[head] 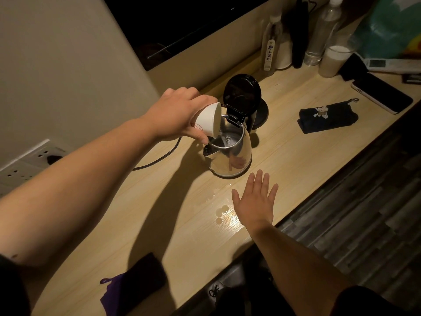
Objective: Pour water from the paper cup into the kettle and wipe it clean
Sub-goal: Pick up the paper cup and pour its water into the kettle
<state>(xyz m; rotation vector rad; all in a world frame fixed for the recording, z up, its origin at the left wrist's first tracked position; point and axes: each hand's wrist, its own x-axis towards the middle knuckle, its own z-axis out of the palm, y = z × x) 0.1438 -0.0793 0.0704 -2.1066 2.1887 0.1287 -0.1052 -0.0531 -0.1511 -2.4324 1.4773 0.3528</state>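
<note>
Above the open kettle [230, 153], left hand [180, 115] gripping tilted paper cup [208, 120] to pour; right hand [255, 201] flat, released, near spilled drops [221, 212].

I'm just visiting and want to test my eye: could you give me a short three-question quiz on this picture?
1. True or false: the kettle lid is closed.
2. Which of the hands tips the paper cup? A) left hand B) right hand
3. What lies on the table just left of the open right hand?

Key: 1. False, it stands open. 2. A. 3. Water drops.
</note>
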